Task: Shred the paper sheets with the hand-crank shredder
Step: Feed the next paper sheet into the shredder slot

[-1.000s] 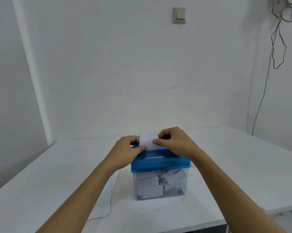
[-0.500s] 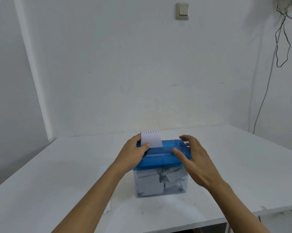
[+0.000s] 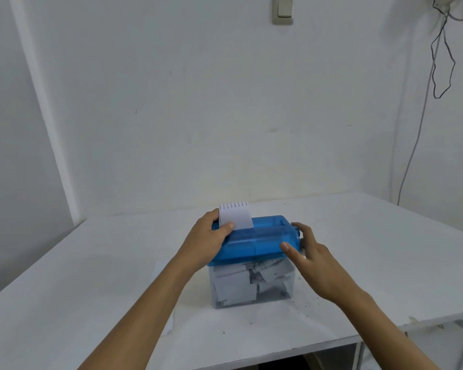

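White table (image 3: 358,249) against a pale wall (image 3: 198,102) — light switch (image 3: 283,9) high up, dark cable (image 3: 442,62) at right

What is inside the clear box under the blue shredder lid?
Cut pieces of white paper, some with grey print, fill most of the clear box. The blue lid hides the lower end of the paper strip standing in its slot.

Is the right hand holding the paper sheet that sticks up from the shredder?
No, the left hand pinches the paper sheet; the right hand, fingers spread, is at the right end of the blue shredder lid.
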A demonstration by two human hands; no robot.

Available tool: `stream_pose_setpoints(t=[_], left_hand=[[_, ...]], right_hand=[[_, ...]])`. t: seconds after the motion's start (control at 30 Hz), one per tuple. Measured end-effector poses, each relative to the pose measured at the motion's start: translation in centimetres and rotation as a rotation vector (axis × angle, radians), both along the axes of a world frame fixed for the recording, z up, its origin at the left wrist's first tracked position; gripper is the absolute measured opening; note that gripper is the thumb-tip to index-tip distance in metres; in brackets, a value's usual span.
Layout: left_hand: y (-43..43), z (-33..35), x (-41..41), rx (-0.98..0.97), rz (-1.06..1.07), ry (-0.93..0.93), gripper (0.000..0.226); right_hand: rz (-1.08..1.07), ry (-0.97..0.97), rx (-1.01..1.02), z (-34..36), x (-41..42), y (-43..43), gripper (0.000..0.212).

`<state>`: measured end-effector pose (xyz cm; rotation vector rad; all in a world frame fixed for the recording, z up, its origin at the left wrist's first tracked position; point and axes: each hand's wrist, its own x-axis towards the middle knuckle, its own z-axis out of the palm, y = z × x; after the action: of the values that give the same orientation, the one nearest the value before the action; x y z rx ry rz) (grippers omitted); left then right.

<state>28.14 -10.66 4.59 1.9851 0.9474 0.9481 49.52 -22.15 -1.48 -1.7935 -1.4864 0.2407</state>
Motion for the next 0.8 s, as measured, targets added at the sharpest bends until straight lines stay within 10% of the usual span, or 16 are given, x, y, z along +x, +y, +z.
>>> stream_pose_setpoints(t=[0.4,0.57,0.8], left_hand=[[-0.4,-0.6,0.1,0.089,0.047,0.028,0.040],[-0.6,-0.4,-0.2,0.134,0.078,0.193,0.098],[-1.0,0.7,-0.5,0.053,-0.013,0.192,0.059]], right_hand=[[-0.050,-0.146,-0.025,1.1,-0.2,-0.7,0.078],[-0.225,-0.297,-0.019,1.9,-0.9,-1.2,0.082],[-0.181,-0.540,0.028,2.5,-0.8,-3.8,0.076]])
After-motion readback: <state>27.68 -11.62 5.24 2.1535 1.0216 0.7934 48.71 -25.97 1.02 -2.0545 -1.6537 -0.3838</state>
